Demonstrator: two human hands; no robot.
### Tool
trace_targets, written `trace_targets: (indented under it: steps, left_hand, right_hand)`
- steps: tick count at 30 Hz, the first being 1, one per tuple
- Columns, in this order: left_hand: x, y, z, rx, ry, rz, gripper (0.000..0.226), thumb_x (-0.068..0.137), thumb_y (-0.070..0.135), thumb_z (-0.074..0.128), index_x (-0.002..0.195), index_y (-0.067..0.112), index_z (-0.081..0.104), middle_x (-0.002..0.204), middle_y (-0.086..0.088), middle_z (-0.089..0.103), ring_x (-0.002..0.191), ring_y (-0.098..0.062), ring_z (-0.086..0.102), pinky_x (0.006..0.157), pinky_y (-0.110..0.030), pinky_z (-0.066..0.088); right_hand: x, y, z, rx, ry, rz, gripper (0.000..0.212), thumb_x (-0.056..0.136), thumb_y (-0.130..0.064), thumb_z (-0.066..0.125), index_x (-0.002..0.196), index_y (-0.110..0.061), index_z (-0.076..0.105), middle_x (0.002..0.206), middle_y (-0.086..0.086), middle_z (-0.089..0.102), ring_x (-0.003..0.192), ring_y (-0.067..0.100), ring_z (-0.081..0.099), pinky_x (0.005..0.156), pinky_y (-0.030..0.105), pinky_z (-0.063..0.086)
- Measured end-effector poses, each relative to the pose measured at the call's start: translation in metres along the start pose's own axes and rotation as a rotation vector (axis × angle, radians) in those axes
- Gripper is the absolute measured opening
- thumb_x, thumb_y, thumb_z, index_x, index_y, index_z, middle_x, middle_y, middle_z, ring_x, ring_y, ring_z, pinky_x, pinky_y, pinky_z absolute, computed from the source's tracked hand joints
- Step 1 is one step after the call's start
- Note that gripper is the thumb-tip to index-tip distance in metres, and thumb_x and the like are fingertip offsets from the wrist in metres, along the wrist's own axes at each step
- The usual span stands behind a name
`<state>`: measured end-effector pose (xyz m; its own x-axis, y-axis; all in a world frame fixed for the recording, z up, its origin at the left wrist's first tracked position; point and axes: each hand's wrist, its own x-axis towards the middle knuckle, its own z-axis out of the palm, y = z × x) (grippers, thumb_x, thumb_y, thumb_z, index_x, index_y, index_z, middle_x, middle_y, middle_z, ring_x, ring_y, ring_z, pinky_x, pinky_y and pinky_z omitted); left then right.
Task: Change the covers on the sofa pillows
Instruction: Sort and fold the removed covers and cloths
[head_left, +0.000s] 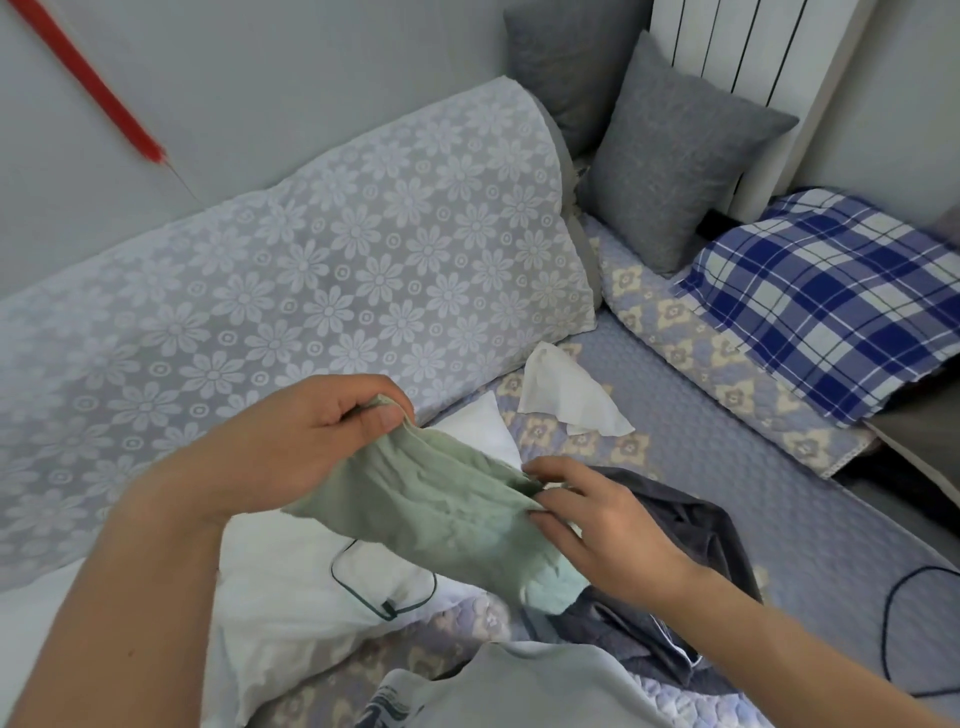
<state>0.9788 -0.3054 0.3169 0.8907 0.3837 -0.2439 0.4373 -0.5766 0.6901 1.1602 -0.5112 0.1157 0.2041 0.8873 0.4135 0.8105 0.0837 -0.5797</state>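
A pale green pillow cover (441, 509) hangs bunched between both hands above the sofa seat. My left hand (306, 431) pinches its upper corner between thumb and fingers. My right hand (597, 525) grips the cover's right edge with fingers partly spread. Beneath it lies a bare white pillow insert (301, 587). A dark grey cover (670, 597) lies crumpled under my right hand. Two grey pillows (670, 171) lean in the sofa's far corner.
A blue plaid pillow (831, 301) rests at the right. A white cloth (561, 395) lies on the quilted seat (727, 467). The floral lace backrest (311, 270) runs along the left. A thin dark cord (384, 597) loops on the insert. A white radiator (737, 47) stands behind.
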Motion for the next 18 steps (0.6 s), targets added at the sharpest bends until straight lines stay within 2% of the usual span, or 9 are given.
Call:
trace_targets:
  steps: [3,6,8,12,15,18]
  left_hand:
    - [0.000,-0.001,0.006,-0.006,0.063,0.035,0.026,0.097,0.036,0.047,0.089,0.026,0.070,0.088,0.007,0.069,0.082,-0.006,0.061,0.075,-0.013,0.043]
    - [-0.003,-0.001,0.008,-0.030,0.103,0.087,0.024,0.097,0.031,0.048,0.090,0.023,0.070,0.090,0.005,0.070,0.087,-0.009,0.063,0.080,-0.013,0.044]
    - [-0.006,-0.001,0.005,-0.052,0.100,0.099,0.022,0.097,0.030,0.049,0.089,0.026,0.069,0.090,0.006,0.069,0.088,-0.008,0.063,0.082,-0.014,0.044]
    - [-0.009,-0.006,-0.002,-0.086,0.119,0.109,0.022,0.102,0.032,0.053,0.088,0.030,0.070,0.088,0.010,0.069,0.087,-0.004,0.062,0.082,-0.012,0.044]
    - [-0.009,-0.009,-0.002,-0.124,0.185,0.094,0.021,0.094,0.035,0.050,0.088,0.034,0.070,0.086,0.012,0.069,0.085,-0.003,0.062,0.080,-0.011,0.044]
    - [-0.008,-0.010,0.000,-0.130,0.230,0.075,0.021,0.100,0.038,0.053,0.088,0.035,0.070,0.086,0.006,0.068,0.084,-0.004,0.061,0.080,-0.012,0.044]
  right_hand:
    - [-0.009,0.006,0.011,-0.051,0.041,0.026,0.009,0.097,-0.022,0.062,0.096,-0.014,0.067,0.128,0.001,0.052,0.090,0.015,0.061,0.067,0.036,0.055]
    - [-0.018,0.020,0.017,-0.019,-0.047,0.074,0.013,0.093,-0.023,0.066,0.083,-0.015,0.063,0.139,0.000,0.046,0.104,0.009,0.055,0.077,0.034,0.054]
    - [-0.025,0.028,0.018,-0.014,-0.086,0.097,0.016,0.094,-0.026,0.065,0.082,-0.017,0.064,0.140,-0.004,0.046,0.105,0.006,0.053,0.085,0.032,0.051]
    - [-0.033,0.032,0.012,-0.051,-0.031,0.129,0.016,0.099,-0.026,0.055,0.097,-0.018,0.069,0.118,-0.010,0.059,0.095,0.012,0.060,0.081,0.034,0.050]
    - [-0.039,0.028,0.010,0.062,0.048,0.295,0.008,0.098,-0.022,0.058,0.103,-0.022,0.064,0.104,-0.016,0.062,0.092,0.006,0.062,0.077,0.029,0.052]
    - [-0.043,0.021,0.013,0.182,0.067,0.518,0.021,0.096,-0.019,0.062,0.101,-0.037,0.054,0.100,-0.025,0.063,0.097,-0.002,0.060,0.076,0.016,0.049]
